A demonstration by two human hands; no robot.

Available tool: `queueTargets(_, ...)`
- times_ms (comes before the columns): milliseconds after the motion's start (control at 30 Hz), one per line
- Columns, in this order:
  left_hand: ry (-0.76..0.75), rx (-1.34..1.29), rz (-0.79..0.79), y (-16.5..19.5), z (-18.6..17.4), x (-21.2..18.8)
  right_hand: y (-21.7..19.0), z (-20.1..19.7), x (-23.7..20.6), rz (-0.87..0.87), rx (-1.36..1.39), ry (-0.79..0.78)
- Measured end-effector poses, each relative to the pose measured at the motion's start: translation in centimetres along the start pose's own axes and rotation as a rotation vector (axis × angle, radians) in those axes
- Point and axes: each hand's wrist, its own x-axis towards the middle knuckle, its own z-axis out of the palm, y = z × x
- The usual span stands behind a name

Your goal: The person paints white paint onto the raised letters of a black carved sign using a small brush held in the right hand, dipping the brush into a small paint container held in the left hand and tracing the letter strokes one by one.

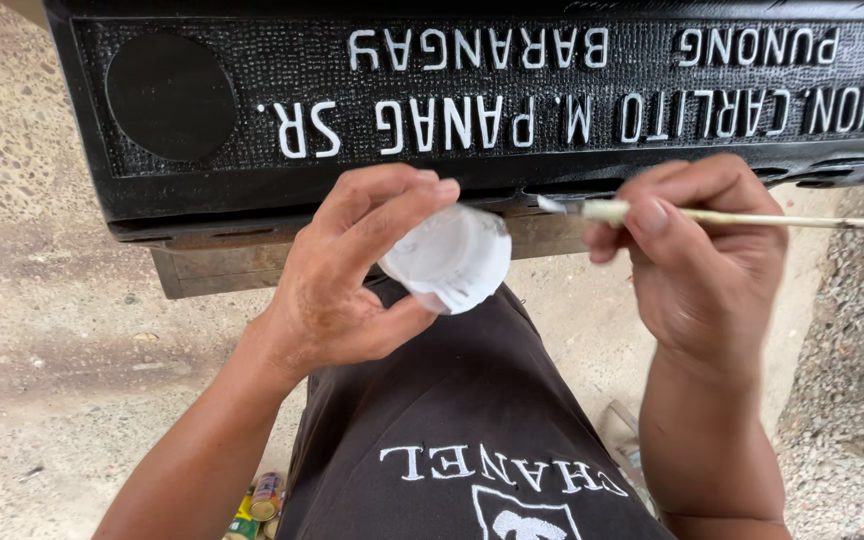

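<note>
The left hand [352,275] is closed around a small white paint cup [449,258], tilted above the lap. The right hand [697,245] pinches a thin brush [642,212], tip near the black lettered slab [472,100]. A tipped cup could spill; a slip could smear paint onto the black ground.

Rough speckled concrete floor [42,300], daylight

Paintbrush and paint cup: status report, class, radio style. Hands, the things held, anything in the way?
Left hand grips white cup. Right hand pinches thin paintbrush, tip near black lettered slab. Nothing between brush and slab.
</note>
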Motion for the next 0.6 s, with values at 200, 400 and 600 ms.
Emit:
queueTargets(200, -0.082, -0.064, 0.031, -1.7, -0.4, -0.8, 5.8, 0.4, 2.0, -0.231, -0.428, 0.076)
queueTargets(400, -0.093, -0.083, 0.004, -2.1, -0.7, -1.0, 6.6, 0.4, 2.0, -0.253, -0.561, 0.072)
queueTargets(600, -0.085, -0.088, 0.01, -2.2, -0.7, -0.8, 6.4, 0.3, 2.0, -0.234, -0.653, 0.082)
